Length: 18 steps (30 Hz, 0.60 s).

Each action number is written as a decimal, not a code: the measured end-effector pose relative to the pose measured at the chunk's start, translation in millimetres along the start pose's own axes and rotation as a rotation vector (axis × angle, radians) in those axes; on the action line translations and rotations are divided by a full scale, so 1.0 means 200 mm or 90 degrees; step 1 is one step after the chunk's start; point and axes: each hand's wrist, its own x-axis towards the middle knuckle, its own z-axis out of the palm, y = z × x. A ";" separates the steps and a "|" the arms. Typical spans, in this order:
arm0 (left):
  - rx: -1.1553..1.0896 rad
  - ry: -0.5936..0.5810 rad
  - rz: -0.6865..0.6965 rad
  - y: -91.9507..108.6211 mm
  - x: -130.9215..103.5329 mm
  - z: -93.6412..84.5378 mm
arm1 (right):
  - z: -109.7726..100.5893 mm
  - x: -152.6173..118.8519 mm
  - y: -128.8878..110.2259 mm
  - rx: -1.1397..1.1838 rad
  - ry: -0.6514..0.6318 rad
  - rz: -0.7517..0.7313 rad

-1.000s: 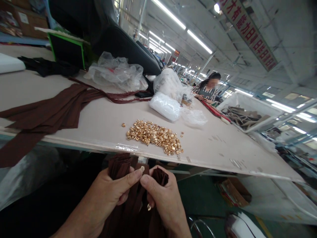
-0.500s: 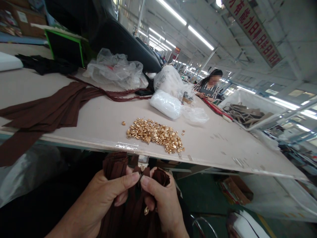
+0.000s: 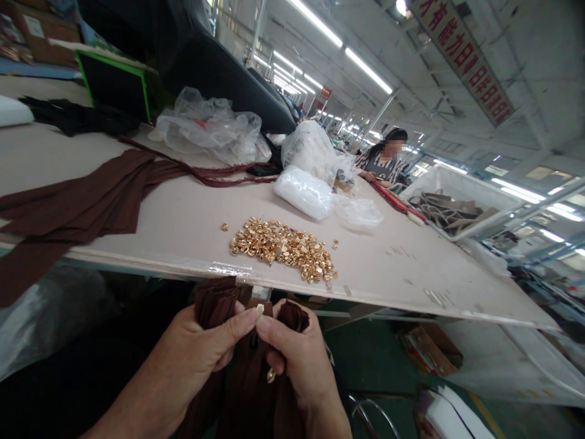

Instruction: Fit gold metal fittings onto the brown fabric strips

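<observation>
My left hand (image 3: 201, 344) is closed on a bunch of dark brown zipper tapes (image 3: 216, 303), its thumb pressing close to a small gold zipper slider (image 3: 260, 309). Facing it, my right hand (image 3: 299, 350) grips another folded bunch of brown tape (image 3: 292, 315). The thumb tips nearly meet just below the slider, at a small pale holder (image 3: 261, 294) on the table edge. Under my right fingers dangles a second gold slider (image 3: 271, 375). Loose gold sliders (image 3: 286, 247) lie heaped on the table beyond. My fingers hide how tape and slider meet.
More brown tapes (image 3: 86, 195) spread over the table's left side. Clear plastic bags (image 3: 304, 192) and a black machine (image 3: 223, 73) stand behind the heap. A co-worker (image 3: 386, 155) sits at the far side, near a white bin (image 3: 498, 195) of grey-brown strips.
Both thumbs have moved up slightly, closer to the holder at the table edge. The slider between them now shows a brighter, paler face. The camera view has shifted a little.
</observation>
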 end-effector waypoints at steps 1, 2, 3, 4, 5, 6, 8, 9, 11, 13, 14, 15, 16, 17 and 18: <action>0.013 0.003 0.004 0.00 0.00 0.00 | -0.01 0.00 -0.01 -0.027 -0.008 -0.010; 0.027 0.009 0.008 0.00 0.00 0.01 | -0.01 0.00 -0.02 -0.059 -0.011 -0.024; 0.042 0.012 0.009 0.00 0.00 0.01 | -0.02 0.01 -0.03 -0.094 -0.010 -0.043; 0.054 0.016 0.008 0.00 0.00 0.01 | -0.02 0.01 -0.04 -0.128 -0.003 -0.064; 0.064 0.018 0.004 0.00 0.00 0.01 | -0.02 0.01 -0.05 -0.159 0.005 -0.083; 0.073 0.018 -0.004 0.01 0.00 0.01 | -0.01 0.01 -0.06 -0.183 0.009 -0.098; 0.081 0.014 -0.021 0.01 0.00 0.00 | -0.01 0.01 -0.07 -0.215 0.010 -0.115; 0.078 0.010 -0.028 0.01 0.00 0.00 | 0.00 0.01 -0.07 -0.229 0.012 -0.123; 0.067 0.006 -0.029 0.01 0.00 0.00 | 0.01 0.01 -0.07 -0.279 0.028 -0.155; 0.060 0.002 -0.016 0.02 0.00 0.01 | 0.03 0.01 -0.07 -0.368 0.064 -0.213; 0.062 0.001 -0.009 0.03 0.01 0.01 | 0.04 0.01 -0.07 -0.419 0.085 -0.249; 0.066 0.001 -0.006 0.03 0.01 0.01 | 0.05 0.02 -0.08 -0.470 0.106 -0.286; 0.069 -0.003 -0.007 0.04 0.01 0.02 | 0.06 0.03 -0.09 -0.515 0.131 -0.321; 0.072 -0.007 -0.015 0.04 0.01 0.02 | 0.08 0.04 -0.11 -0.552 0.163 -0.353; 0.077 -0.008 -0.021 0.05 0.00 0.02 | 0.09 0.06 -0.13 -0.582 0.200 -0.380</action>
